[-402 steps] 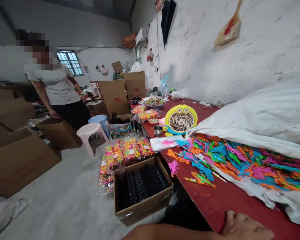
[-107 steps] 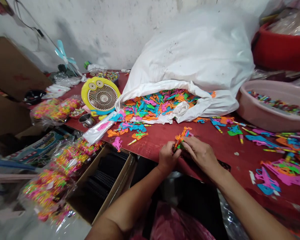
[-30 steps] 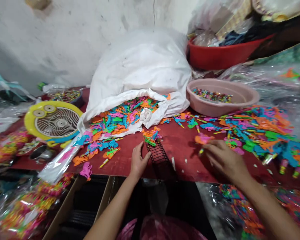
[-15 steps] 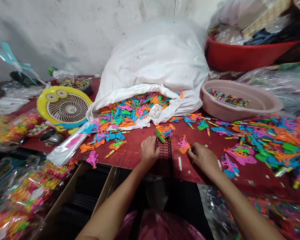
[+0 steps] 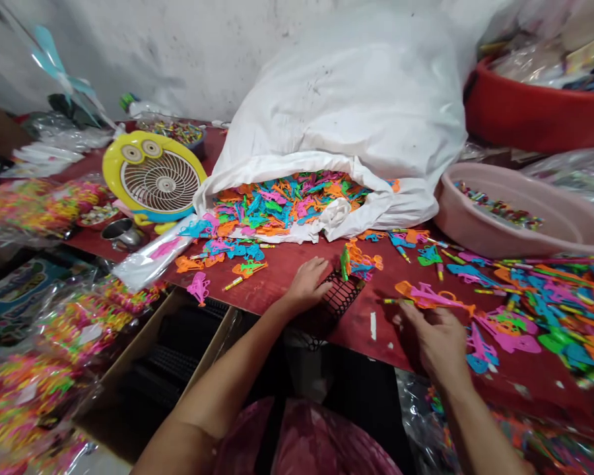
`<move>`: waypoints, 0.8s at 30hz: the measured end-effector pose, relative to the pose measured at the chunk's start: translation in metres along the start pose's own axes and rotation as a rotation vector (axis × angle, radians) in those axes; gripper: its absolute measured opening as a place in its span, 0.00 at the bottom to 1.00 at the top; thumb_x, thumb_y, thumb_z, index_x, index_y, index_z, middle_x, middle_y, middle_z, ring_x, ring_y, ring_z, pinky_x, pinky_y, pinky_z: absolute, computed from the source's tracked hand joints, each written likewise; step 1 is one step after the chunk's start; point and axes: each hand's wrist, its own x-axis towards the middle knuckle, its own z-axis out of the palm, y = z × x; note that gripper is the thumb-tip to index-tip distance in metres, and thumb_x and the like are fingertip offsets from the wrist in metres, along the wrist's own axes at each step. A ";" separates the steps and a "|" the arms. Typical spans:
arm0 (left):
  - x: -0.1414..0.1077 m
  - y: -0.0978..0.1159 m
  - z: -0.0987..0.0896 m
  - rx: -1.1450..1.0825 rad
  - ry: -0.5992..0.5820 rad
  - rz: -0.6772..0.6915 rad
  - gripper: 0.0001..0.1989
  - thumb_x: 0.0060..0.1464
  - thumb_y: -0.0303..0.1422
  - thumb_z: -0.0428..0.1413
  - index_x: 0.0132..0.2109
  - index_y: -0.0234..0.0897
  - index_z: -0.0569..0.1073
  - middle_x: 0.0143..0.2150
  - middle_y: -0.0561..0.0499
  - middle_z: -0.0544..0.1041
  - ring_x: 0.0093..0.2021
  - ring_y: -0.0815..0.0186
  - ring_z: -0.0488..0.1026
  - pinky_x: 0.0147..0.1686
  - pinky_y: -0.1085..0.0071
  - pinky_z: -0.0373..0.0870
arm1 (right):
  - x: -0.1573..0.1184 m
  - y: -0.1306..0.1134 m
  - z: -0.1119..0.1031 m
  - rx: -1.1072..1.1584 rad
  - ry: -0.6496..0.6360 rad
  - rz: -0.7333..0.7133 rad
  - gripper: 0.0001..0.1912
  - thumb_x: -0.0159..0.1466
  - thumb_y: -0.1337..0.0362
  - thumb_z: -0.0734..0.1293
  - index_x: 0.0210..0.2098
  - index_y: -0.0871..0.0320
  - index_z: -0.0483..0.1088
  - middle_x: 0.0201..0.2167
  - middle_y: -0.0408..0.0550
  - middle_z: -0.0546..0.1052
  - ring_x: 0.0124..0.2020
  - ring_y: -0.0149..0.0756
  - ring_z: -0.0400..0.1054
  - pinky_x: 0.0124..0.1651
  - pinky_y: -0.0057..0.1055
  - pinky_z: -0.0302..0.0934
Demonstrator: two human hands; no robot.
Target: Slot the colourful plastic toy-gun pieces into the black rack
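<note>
Fingers apart, my left hand (image 5: 307,285) lies at the left edge of a black mesh (image 5: 344,293) on the red table. A small cluster of orange, blue and green plastic pieces (image 5: 360,262) rests at the mesh's far end. My right hand (image 5: 438,333) is to the right, fingers curled around the near side of a pink and orange piece (image 5: 435,295) with a yellow-green stick; its fingertips are partly hidden. Behind the hands, an open white sack (image 5: 346,112) shows many colourful plastic pieces (image 5: 287,201).
A yellow fan (image 5: 163,181) stands left of the sack. At the right are a pink basin (image 5: 505,227) holding small items, a red tub (image 5: 534,119) and a heap of colourful pieces (image 5: 564,297). Bagged pieces (image 5: 89,316) and an open carton (image 5: 210,343) sit lower left.
The view has shifted. My right hand has moved right, away from the mesh, and a pink and orange piece is now at its fingers. My left hand's fingers are more stretched out.
</note>
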 end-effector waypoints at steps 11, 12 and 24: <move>-0.020 -0.009 0.003 0.093 0.050 0.014 0.20 0.63 0.35 0.51 0.60 0.40 0.70 0.68 0.41 0.63 0.70 0.53 0.54 0.68 0.49 0.51 | -0.008 0.027 0.024 -0.271 -0.069 -0.277 0.18 0.58 0.48 0.69 0.30 0.58 0.70 0.22 0.42 0.72 0.21 0.30 0.62 0.23 0.27 0.57; -0.020 -0.008 0.003 0.095 0.044 0.009 0.20 0.63 0.35 0.51 0.60 0.41 0.71 0.68 0.41 0.62 0.71 0.52 0.54 0.68 0.49 0.51 | -0.009 0.027 0.023 -0.278 -0.088 -0.297 0.18 0.59 0.49 0.69 0.31 0.58 0.70 0.23 0.43 0.73 0.21 0.30 0.63 0.25 0.27 0.58; -0.019 -0.005 -0.008 0.170 -0.068 0.031 0.21 0.65 0.37 0.48 0.63 0.43 0.68 0.70 0.42 0.58 0.71 0.51 0.51 0.68 0.49 0.50 | -0.006 0.019 0.017 -0.579 -0.163 -0.479 0.19 0.62 0.48 0.65 0.24 0.56 0.72 0.18 0.43 0.70 0.20 0.33 0.62 0.26 0.29 0.56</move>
